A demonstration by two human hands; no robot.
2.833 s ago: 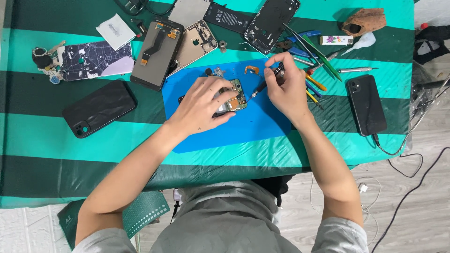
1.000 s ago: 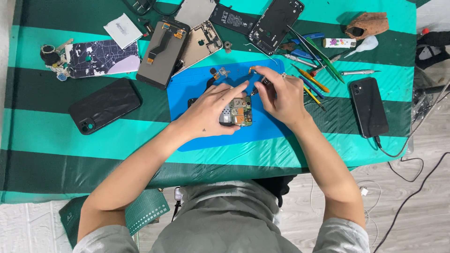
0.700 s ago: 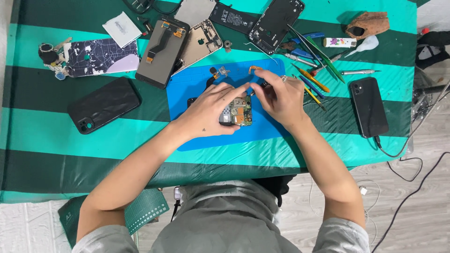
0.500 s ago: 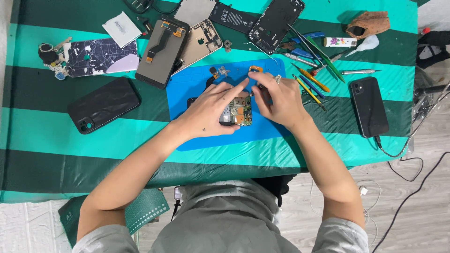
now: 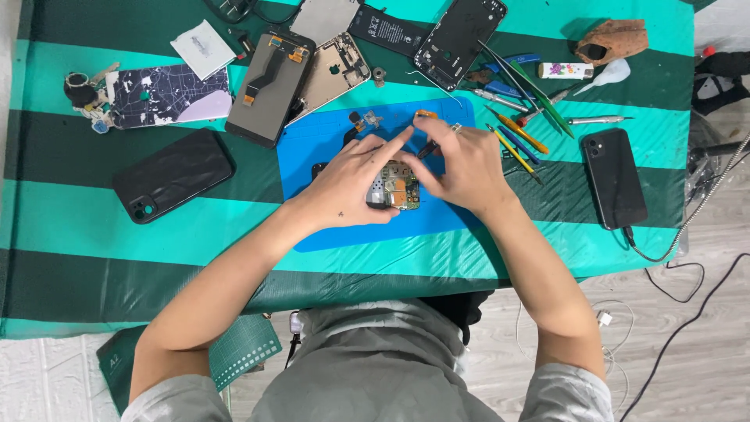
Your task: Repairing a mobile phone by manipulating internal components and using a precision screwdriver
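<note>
Right hand [image 5: 461, 164]: formerly raised over the upper right of the blue mat [image 5: 328, 223] with a small dark tool [image 5: 428, 148]; now lowered beside the circuit board [image 5: 394, 186], fingers meeting those of the left hand [image 5: 351, 184]. Circuit board: shifted slightly toward the mat's centre. Left hand: index finger now extended toward the right hand's fingertips.

A matt blue rubbery mat [image 5: 437, 219] lies on striped green cloth covering the tabletop [image 5: 94, 234]. The circuit board [image 5: 398, 187] shows bare metal; the black phone [image 5: 614, 177] looks glossy.
</note>
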